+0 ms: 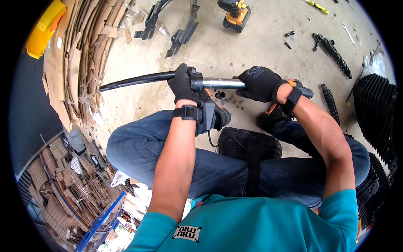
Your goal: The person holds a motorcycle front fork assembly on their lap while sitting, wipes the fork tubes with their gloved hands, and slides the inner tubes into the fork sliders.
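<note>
A long tube (pixel 224 83) lies level across in front of me, above the floor. Its left part is thin and black, its right part is bright chrome, and a thick black collar (pixel 196 80) sits between them. My left hand (pixel 183 84), in a black glove, is wrapped round the tube just left of the collar. Closed round the chrome part's right end is my right hand (pixel 261 84), gloved too; it hides that end. Both wrists wear black straps, and a grey box (pixel 208 115) shows beside the left one.
Stacked cardboard (pixel 75 63) stands at the left. Ahead on the floor lie black metal brackets (pixel 184 35), a yellow-black cordless power tool (pixel 236 16) and bolts (pixel 289 33). Coil-spring shock absorbers (pixel 333 52) and a wrench (pixel 348 34) are at the right. A black pad (pixel 252 143) sits between my legs.
</note>
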Tool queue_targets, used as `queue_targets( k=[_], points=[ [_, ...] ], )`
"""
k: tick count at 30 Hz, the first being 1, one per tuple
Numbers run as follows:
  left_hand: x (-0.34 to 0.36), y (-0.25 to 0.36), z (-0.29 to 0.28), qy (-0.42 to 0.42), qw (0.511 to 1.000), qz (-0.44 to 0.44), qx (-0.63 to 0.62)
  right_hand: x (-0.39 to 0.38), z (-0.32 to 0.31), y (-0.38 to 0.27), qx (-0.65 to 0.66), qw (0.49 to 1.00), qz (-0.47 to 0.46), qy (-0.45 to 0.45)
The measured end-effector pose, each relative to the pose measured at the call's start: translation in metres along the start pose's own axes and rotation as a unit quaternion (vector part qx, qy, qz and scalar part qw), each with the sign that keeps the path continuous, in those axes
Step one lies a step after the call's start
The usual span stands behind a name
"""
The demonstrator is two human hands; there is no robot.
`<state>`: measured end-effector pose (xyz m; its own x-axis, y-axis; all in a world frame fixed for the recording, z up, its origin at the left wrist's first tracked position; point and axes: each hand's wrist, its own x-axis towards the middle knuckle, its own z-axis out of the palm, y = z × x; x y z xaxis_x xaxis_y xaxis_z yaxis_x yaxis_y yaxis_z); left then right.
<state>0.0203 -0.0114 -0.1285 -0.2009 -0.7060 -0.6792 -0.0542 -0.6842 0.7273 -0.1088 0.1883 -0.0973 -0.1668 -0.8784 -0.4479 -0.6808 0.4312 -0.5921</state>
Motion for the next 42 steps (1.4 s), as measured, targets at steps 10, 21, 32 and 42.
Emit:
queue_targets(
  k=[10,21,32,42],
  points=[
    [-0.018,0.005,0.011,-0.044,0.998,0.043,-0.02,0.012,-0.019,0.01,0.304,0.923,0.026,-0.233],
    [-0.016,0.003,0.008,-0.05,0.997,0.063,0.007,-0.01,0.024,-0.009,0.017,0.993,0.036,0.109],
    [-0.03,0.006,0.016,-0.072,0.995,0.073,-0.004,0.012,-0.007,0.015,0.262,0.943,0.006,-0.206],
    [-0.021,0.002,0.011,-0.095,0.99,0.103,0.001,-0.009,0.012,-0.006,0.082,0.992,0.009,0.096]
  ],
)
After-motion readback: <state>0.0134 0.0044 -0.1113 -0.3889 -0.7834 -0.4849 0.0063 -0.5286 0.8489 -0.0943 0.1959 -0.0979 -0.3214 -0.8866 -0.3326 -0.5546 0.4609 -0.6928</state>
